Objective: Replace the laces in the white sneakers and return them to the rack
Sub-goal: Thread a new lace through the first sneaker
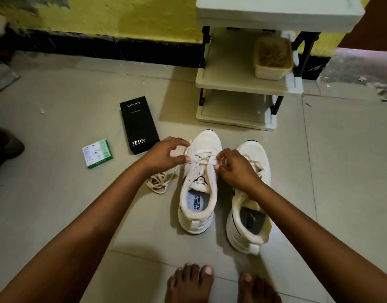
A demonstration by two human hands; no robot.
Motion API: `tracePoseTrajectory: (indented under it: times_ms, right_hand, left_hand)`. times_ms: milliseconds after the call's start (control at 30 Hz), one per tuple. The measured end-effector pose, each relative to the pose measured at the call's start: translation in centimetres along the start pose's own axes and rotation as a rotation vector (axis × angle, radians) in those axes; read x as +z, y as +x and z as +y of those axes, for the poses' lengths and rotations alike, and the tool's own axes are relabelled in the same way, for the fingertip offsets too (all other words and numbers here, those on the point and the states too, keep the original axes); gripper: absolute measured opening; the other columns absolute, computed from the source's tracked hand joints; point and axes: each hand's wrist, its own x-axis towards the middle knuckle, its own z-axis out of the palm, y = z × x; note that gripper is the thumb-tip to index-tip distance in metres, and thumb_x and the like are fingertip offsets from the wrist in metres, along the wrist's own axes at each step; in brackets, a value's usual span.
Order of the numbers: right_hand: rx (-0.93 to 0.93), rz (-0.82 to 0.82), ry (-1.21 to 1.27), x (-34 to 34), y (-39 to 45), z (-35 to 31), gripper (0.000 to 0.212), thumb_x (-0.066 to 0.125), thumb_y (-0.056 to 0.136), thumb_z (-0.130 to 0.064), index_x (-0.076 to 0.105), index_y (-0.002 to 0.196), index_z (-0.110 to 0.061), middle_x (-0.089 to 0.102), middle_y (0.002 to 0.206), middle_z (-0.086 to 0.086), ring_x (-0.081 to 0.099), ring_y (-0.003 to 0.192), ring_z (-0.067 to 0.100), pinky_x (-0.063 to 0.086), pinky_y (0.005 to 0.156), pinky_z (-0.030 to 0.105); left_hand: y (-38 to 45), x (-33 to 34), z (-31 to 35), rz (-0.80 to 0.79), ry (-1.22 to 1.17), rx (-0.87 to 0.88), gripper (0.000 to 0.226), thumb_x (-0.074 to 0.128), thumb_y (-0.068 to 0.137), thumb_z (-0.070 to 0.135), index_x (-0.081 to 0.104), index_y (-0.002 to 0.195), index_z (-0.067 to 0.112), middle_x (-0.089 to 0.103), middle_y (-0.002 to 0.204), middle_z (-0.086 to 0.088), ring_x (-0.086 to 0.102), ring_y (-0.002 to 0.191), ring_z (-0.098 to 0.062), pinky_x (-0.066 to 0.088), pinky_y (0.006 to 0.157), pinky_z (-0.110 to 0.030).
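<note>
With a black box (138, 124) left and the rack (240, 84) beyond, the left hand (166, 155) and right hand (236, 167) each pinch the lace (201, 159) across the left sneaker (199, 182).

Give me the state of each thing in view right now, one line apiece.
Left sneaker: upright on floor, partly laced.
Right sneaker: upright on floor, beside it.
Left hand: pinches lace.
Right hand: pinches lace.
Loose lace: heaped on floor.
Black box: closed, lying flat.
Green box: closed.
Rack: holds one tub.
</note>
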Motion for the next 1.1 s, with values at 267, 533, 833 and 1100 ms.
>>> tracePoseTrajectory:
  times_ms: [267, 533, 833, 1100]
  right_hand:
    - [-0.006, -0.038, -0.101, 0.1, 0.1, -0.5, 0.016, 0.052, 0.093, -0.018, 0.047, 0.08, -0.012, 0.06, 0.101, 0.016, 0.055, 0.092, 0.029, 0.025, 0.062, 0.027]
    - [-0.011, -0.076, -0.081, -0.6, -0.1, -1.0, 0.008, 0.044, 0.096, -0.013, 0.04, 0.091, -0.009, 0.06, 0.106, 0.022, 0.051, 0.086, 0.032, 0.023, 0.061, 0.028]
    - [0.016, -0.105, -0.095, -0.2, 0.2, -1.2, 0.011, 0.043, 0.096, -0.011, 0.036, 0.087, -0.011, 0.059, 0.108, 0.024, 0.054, 0.095, 0.034, 0.023, 0.061, 0.028]
    - [0.051, -0.051, 0.077, 0.2, 0.2, -0.9, 0.01, 0.052, 0.092, -0.011, 0.055, 0.1, -0.006, 0.063, 0.09, 0.01, 0.06, 0.086, 0.028, 0.038, 0.065, 0.026]
  left_hand:
    - [0.7, 3.4, -0.4, 0.121, 0.199, -0.081, 0.013, 0.066, 0.083, 0.02, 0.067, 0.096, 0.019, 0.068, 0.098, 0.003, 0.062, 0.088, -0.019, 0.044, 0.074, -0.028]
    - [0.9, 3.8, -0.3, 0.162, 0.249, -0.074, 0.012, 0.057, 0.088, 0.02, 0.067, 0.091, 0.014, 0.066, 0.099, -0.001, 0.059, 0.089, -0.021, 0.037, 0.068, -0.026]
    - [1.2, 1.6, 2.5, 0.154, -0.21, 0.017, 0.005, 0.046, 0.091, 0.009, 0.049, 0.087, 0.01, 0.064, 0.076, -0.005, 0.062, 0.076, -0.021, 0.049, 0.069, -0.03]
    - [0.7, -0.4, 1.7, 0.075, 0.108, -0.01, 0.048, 0.066, 0.086, 0.021, 0.051, 0.131, 0.018, 0.049, 0.138, -0.001, 0.048, 0.124, -0.022, 0.037, 0.098, -0.028]
